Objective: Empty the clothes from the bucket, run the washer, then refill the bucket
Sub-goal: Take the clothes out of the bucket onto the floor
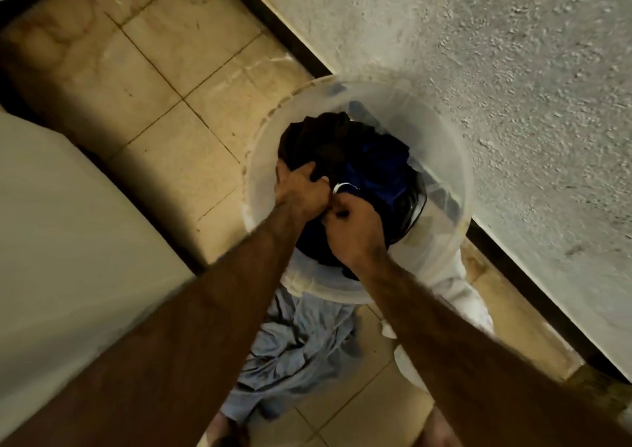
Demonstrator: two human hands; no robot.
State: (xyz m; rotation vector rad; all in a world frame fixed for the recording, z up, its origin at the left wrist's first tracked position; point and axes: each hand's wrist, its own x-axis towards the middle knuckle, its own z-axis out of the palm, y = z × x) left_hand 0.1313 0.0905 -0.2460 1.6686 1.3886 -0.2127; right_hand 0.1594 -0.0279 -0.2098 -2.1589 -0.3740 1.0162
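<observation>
Forearms: both pointing down into bucket
Left hand: fingers clenching dark clothes
Right hand: gripping same pile, just beside left hand
Clothes: sitting inside bucket, right under both fists, so I'm guessing straight up

— Which colours have the clothes in the bucket?
— Black and deep blue; the bucket itself is milky white.
— And the floor?
— Beige tiles, with a pale grey-blue cloth.
</observation>
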